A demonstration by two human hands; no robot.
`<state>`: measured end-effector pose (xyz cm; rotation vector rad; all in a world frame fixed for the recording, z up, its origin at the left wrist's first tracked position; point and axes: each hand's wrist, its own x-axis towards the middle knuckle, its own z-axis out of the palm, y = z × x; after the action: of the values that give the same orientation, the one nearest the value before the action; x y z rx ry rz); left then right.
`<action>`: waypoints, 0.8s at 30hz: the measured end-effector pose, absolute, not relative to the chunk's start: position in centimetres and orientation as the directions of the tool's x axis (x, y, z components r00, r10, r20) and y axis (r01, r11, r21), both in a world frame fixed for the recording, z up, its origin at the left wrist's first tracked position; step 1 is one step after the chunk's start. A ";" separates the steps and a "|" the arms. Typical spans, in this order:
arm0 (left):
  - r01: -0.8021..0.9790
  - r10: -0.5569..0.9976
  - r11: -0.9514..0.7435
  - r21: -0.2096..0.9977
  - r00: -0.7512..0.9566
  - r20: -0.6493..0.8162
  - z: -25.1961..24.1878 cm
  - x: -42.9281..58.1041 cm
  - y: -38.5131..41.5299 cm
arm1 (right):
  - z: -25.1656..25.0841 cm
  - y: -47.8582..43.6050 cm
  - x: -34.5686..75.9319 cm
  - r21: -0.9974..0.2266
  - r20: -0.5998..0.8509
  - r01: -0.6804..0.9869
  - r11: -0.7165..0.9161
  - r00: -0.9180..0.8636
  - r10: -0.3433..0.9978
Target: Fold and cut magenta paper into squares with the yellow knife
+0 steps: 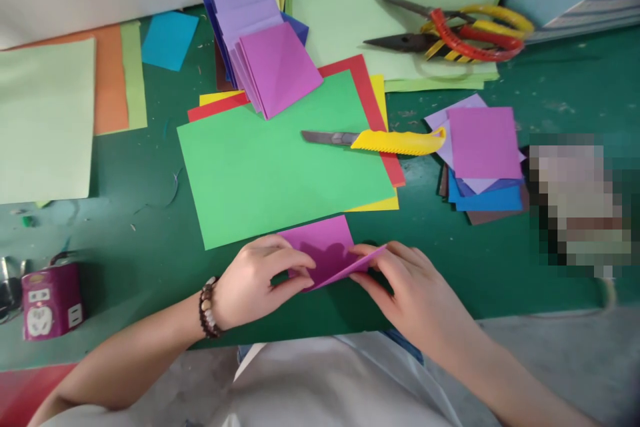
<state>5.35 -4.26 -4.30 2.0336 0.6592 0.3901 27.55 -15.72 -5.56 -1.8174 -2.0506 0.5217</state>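
A magenta sheet of paper (327,241) lies near the table's front edge, its near part raised in a fold. My left hand (267,273), with a beaded bracelet at the wrist, pinches the paper's left side. At the right end of the raised flap, my right hand (400,280) grips it between thumb and fingers. Just beyond the hands is a green sheet (270,180) on top of red and yellow sheets. Across it rests a utility knife (395,141) with a yellow handle and its blade out, pointing left.
Folded purple and magenta papers (283,70) overlap the green sheet's far edge. Scissors and pliers (465,33) lie on pale green sheets (340,7). Small coloured squares (485,143) are stacked at right, beside a blurred-out object (583,203). A purple power socket (53,300) stands at left.
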 end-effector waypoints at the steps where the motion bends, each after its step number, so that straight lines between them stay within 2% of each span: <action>1: 0.275 0.584 -0.431 0.860 0.811 0.033 -4.5 5.4 -4.3 | -5.5 -15.7 27.5 -0.482 0.014 0.869 0.108 -0.116 0.993; 9: 0.253 0.486 -0.583 0.772 0.870 0.082 -5.6 5.3 -4.8 | -5.3 -15.3 27.4 -0.435 -0.003 0.896 0.091 -0.103 0.995; 17: 0.147 0.433 -0.634 0.759 0.881 0.191 -5.8 5.5 -4.3 | -5.1 -15.0 27.4 -0.434 -0.021 0.897 0.086 -0.105 0.994; 24: 0.172 0.381 -0.698 0.696 0.911 0.157 -5.8 5.5 -4.2 | -4.6 -14.6 27.1 -0.394 -0.035 0.917 0.065 -0.086 0.996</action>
<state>5.52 -4.20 -5.76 2.3472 0.3915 0.3767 27.14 -14.57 -4.61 -1.9386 -2.0980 0.4668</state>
